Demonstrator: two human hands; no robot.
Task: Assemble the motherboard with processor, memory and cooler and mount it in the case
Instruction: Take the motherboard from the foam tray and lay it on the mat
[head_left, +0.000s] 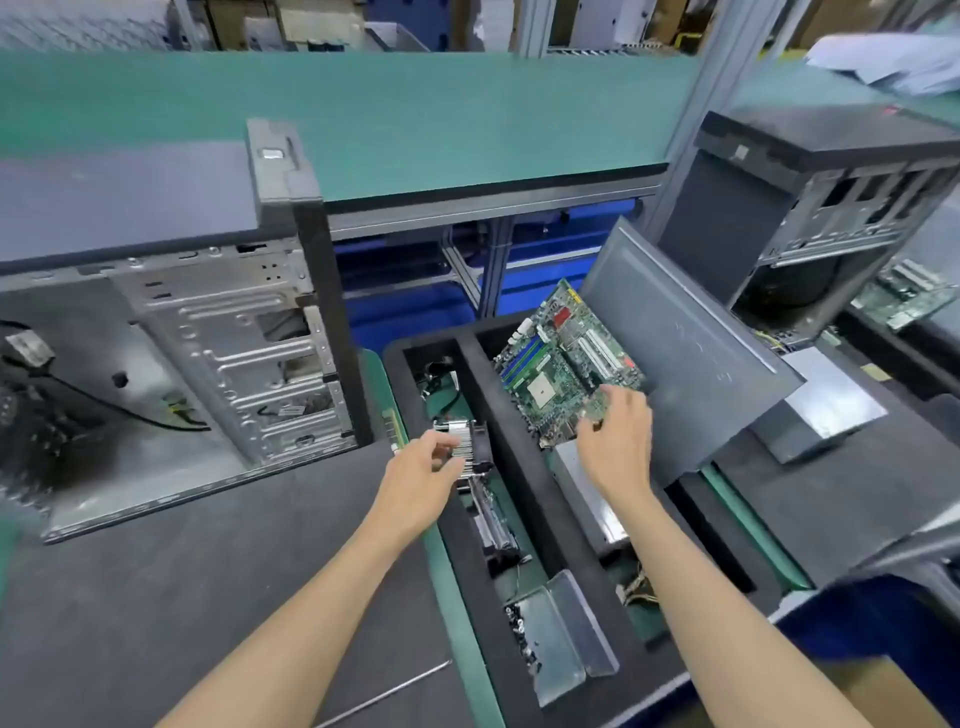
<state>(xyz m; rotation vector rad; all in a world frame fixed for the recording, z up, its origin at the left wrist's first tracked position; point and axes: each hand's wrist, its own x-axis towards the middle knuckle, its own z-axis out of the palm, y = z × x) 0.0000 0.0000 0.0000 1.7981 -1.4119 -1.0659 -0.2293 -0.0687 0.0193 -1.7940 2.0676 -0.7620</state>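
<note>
The right hand (618, 436) has its fingers curled onto the near edge of the motherboard (563, 364), which stands tilted in the wide compartment of the black foam tray (524, 447), leaning back toward a dark panel (691, 353). The left hand (423, 470) grips the finned cooler (465, 447) at the near-left side of the narrow tray compartment, fingers wrapped over its top. I'd judge this is the gathering step: both parts are being fetched from the tray before any assembly, since the board's socket looks bare.

The open case (208, 353) lies on its side at the left of the counter (234, 571), well apart from both hands, with the dark mat in front of it. A memory stick (392, 428) seems to sit upright just beside the tray's left wall, though it is small and hard to confirm.

Next, the board wants lifting clear of the foam without snagging, held by its edges, and laying flat on the mat; the cooler should be set aside beside it.
</note>
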